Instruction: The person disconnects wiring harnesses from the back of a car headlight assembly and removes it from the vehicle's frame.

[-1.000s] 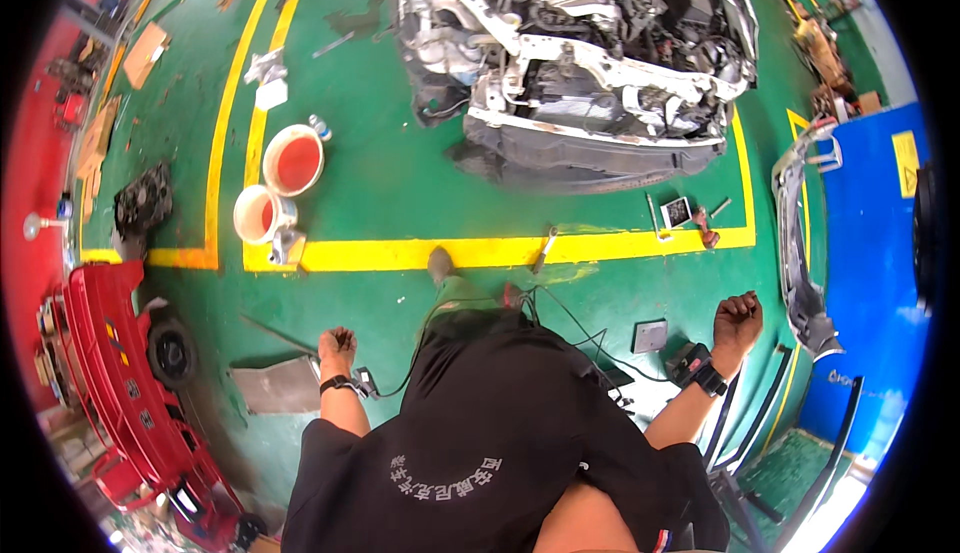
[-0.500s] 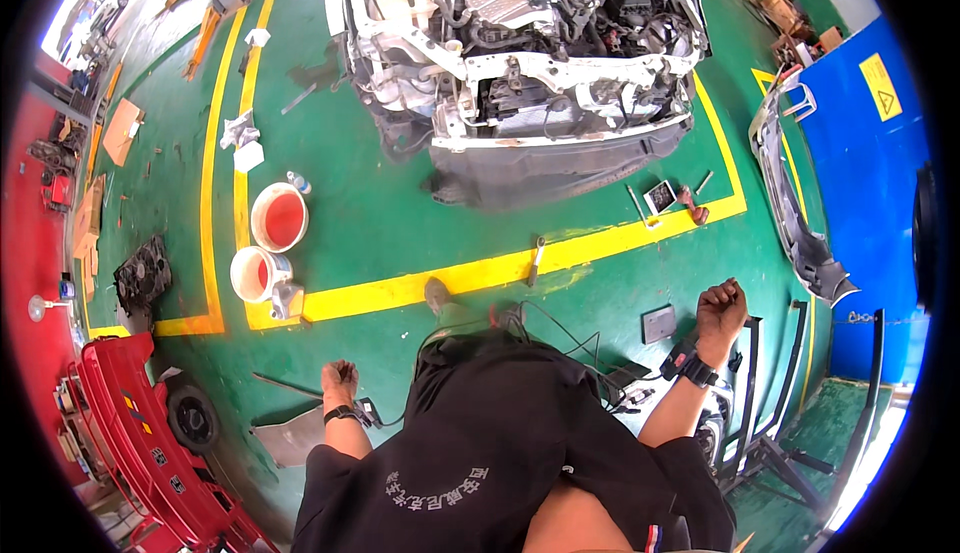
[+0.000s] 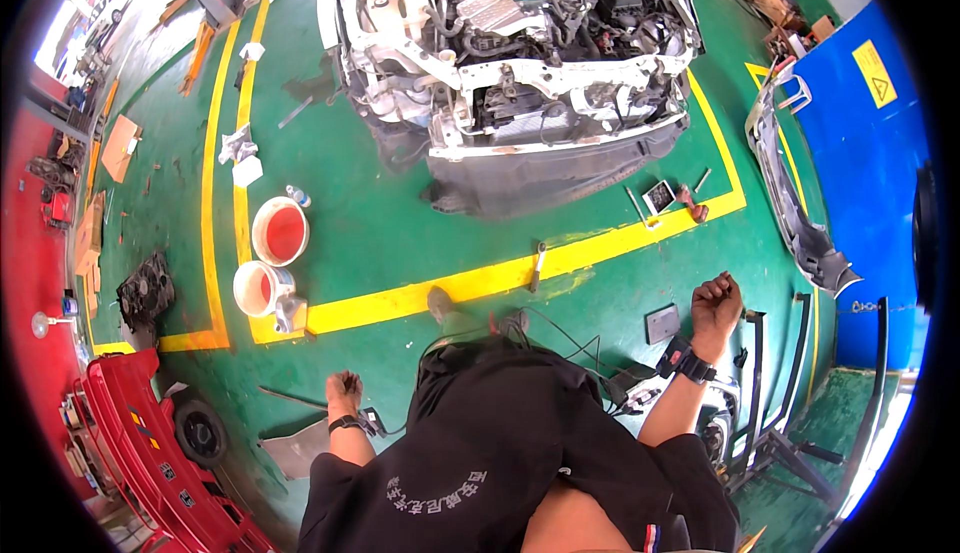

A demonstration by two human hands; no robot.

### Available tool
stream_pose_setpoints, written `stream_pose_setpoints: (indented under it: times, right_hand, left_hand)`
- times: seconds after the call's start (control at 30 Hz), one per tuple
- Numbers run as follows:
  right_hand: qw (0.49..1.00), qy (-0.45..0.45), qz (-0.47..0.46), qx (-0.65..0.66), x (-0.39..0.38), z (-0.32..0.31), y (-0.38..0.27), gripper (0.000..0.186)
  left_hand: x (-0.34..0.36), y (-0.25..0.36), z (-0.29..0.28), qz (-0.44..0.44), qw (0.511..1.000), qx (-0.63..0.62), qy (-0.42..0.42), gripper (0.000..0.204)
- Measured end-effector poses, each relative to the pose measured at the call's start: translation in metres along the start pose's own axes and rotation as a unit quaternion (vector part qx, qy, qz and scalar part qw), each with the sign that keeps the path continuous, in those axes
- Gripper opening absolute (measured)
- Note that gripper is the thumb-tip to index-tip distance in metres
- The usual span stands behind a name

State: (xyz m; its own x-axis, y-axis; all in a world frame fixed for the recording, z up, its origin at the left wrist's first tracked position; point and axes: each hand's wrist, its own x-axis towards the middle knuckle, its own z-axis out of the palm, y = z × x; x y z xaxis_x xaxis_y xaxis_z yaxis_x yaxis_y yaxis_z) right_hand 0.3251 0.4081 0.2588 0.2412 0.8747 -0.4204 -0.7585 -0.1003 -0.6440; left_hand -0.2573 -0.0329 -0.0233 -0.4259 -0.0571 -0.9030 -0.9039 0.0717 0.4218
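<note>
Green floor (image 3: 380,238) spreads beneath both hands. The left hand (image 3: 344,390) hangs half-open, its fingers loosely bent and gripping nothing visible; a grey panel (image 3: 292,453) lies near it, lower and to the left. The right hand (image 3: 716,305) is likewise loosely curled, not fully closed, its grasp apparently empty, with a grey box (image 3: 661,324) on the floor to its left and a black metal frame (image 3: 757,378) near its wrist. Ahead, a stripped car front (image 3: 560,133) stands well apart, floor and a yellow line (image 3: 480,280) between. White buckets (image 3: 257,229) edge the left; a dark bumper (image 3: 820,261) edges the right.
</note>
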Motion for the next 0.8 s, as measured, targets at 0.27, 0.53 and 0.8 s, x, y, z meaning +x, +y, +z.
stream_pose_setpoints:
  times: [0.27,0.53,0.8]
  right_hand:
    - [1.000,0.012,-0.019,-0.013,-0.005,0.013,0.005,0.009]
    - [0.998,0.046,-0.037,-0.011,-0.009,0.006,0.004,0.009]
    - [0.998,0.052,-0.018,0.013,-0.010,0.006,0.012,0.008]
  left_hand:
    - [-0.001,0.007,0.011,0.007,1.000,0.019,-0.024,0.021]
    - [-0.006,0.017,0.024,-0.003,0.999,0.042,-0.033,0.019]
    - [0.000,0.026,0.016,-0.016,0.997,0.060,-0.045,0.012]
